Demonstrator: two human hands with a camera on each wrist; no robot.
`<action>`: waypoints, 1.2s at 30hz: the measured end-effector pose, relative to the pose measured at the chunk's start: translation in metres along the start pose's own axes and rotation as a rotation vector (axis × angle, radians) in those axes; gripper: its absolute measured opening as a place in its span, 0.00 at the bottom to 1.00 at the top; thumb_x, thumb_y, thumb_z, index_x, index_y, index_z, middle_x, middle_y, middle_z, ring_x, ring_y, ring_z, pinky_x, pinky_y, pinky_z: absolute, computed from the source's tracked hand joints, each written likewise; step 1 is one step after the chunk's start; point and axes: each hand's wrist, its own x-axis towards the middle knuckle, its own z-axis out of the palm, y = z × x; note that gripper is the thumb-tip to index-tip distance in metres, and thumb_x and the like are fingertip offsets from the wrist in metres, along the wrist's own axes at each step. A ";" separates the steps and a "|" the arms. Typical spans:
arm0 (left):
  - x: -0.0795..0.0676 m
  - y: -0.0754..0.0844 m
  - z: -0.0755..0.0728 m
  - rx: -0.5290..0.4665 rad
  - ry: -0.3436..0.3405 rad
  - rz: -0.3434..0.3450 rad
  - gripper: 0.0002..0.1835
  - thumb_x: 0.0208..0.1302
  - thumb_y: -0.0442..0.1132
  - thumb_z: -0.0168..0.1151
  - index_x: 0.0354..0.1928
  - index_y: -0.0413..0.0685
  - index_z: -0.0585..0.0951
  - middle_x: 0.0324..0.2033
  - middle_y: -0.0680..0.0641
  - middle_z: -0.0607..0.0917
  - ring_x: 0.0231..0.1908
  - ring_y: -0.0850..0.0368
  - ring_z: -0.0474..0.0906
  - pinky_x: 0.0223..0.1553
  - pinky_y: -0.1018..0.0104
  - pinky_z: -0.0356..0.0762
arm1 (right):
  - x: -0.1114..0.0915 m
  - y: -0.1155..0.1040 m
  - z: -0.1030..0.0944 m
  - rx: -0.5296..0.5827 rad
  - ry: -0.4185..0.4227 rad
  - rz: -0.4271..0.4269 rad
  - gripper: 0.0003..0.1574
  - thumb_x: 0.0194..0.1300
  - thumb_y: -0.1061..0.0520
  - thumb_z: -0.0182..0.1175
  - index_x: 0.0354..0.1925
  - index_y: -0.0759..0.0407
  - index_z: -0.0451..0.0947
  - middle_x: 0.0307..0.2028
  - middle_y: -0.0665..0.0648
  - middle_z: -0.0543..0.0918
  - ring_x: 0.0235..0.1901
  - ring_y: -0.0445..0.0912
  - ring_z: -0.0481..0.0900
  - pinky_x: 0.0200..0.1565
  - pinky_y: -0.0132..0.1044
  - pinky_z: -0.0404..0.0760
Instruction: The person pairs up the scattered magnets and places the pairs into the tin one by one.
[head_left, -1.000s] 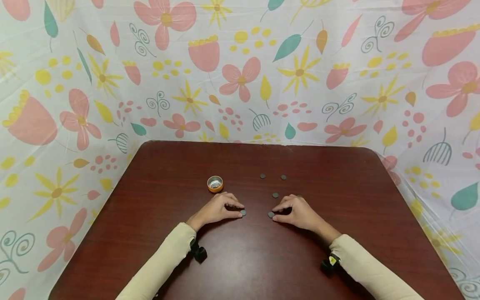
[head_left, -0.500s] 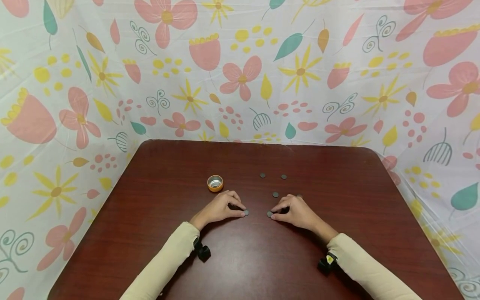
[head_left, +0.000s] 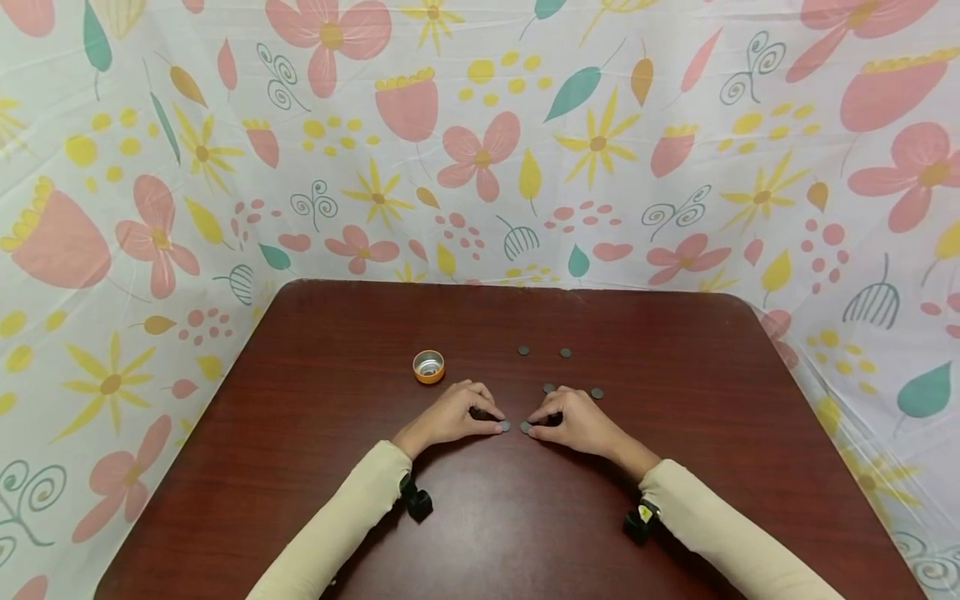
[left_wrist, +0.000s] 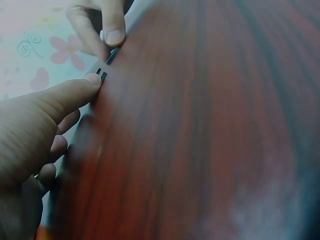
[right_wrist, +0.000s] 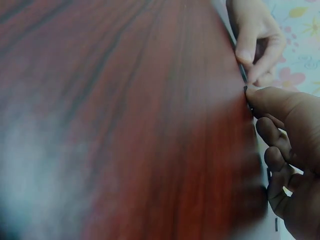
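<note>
Orange cup stands at left; near it, the left hand pinches a grey disc. Just apart, a second disc is pinched by the right hand; knocking edges could make either slip.

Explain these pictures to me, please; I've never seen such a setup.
There is no robot here: a person's left hand and right hand are at work over a dark reddish table. The widest picture comes from a camera worn on the head, looking forward and down. The other two come from the left wrist camera and right wrist camera, so the table looks tilted there. The left hand pinches one grey disc; the right pinches a second grey disc close by, not touching it. Four more discs lie beyond, with a round orange tin to their left.
</note>
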 end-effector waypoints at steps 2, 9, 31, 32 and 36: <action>0.001 0.001 0.001 -0.001 -0.009 -0.001 0.12 0.58 0.56 0.67 0.42 0.67 0.88 0.37 0.66 0.77 0.39 0.67 0.68 0.46 0.65 0.65 | 0.003 -0.001 0.002 -0.005 -0.004 -0.016 0.07 0.58 0.49 0.69 0.38 0.44 0.88 0.30 0.35 0.81 0.33 0.37 0.73 0.34 0.33 0.72; 0.003 0.004 0.001 -0.015 -0.016 -0.016 0.12 0.58 0.56 0.67 0.43 0.67 0.87 0.38 0.66 0.77 0.39 0.67 0.68 0.46 0.64 0.64 | 0.008 -0.001 0.007 -0.040 0.006 -0.031 0.07 0.56 0.49 0.71 0.36 0.42 0.88 0.28 0.34 0.79 0.31 0.36 0.71 0.32 0.32 0.70; -0.001 0.000 0.001 -0.051 0.002 0.014 0.19 0.58 0.60 0.64 0.50 0.65 0.84 0.43 0.67 0.78 0.42 0.68 0.70 0.48 0.62 0.66 | 0.008 -0.002 0.006 -0.006 0.014 -0.042 0.12 0.62 0.46 0.66 0.42 0.47 0.87 0.34 0.39 0.81 0.33 0.36 0.75 0.31 0.31 0.74; -0.003 0.000 0.000 -0.065 0.010 0.022 0.21 0.58 0.59 0.64 0.52 0.64 0.84 0.44 0.67 0.78 0.43 0.68 0.71 0.49 0.63 0.68 | 0.007 -0.002 0.005 -0.002 0.016 -0.045 0.12 0.62 0.47 0.65 0.43 0.48 0.86 0.35 0.40 0.81 0.32 0.35 0.75 0.30 0.31 0.74; -0.011 0.000 -0.011 -0.148 0.064 0.031 0.28 0.58 0.59 0.64 0.59 0.59 0.79 0.50 0.63 0.81 0.48 0.67 0.74 0.50 0.64 0.73 | 0.006 -0.003 -0.002 0.019 0.025 -0.034 0.12 0.62 0.49 0.66 0.44 0.50 0.86 0.35 0.42 0.82 0.30 0.34 0.74 0.29 0.31 0.74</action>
